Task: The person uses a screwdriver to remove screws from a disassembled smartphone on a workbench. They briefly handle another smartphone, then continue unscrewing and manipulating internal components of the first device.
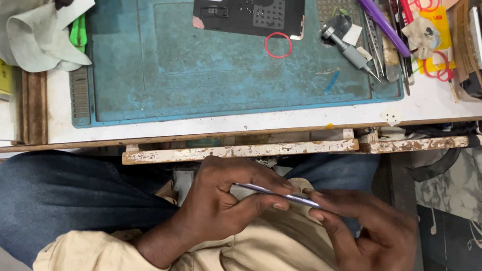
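Head view: your left hand (224, 200) and right hand (366, 239) fingers pinch 1 thin metal tool (277, 193) below the tabletop (269, 120) edge.

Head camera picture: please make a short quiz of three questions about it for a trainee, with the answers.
1. True or false: both hands hold the thin metal tool over the lap, below the table edge.
2. Which thing lies closest to the red ring on the blue work mat?
A. the dark phone back cover
B. the grey cloth
C. the purple tool
3. Fill in: the fingers of the left hand pinch the tool's ____ end, as the picture shows it.

Key
1. True; the right hand takes the other end.
2. A
3. left
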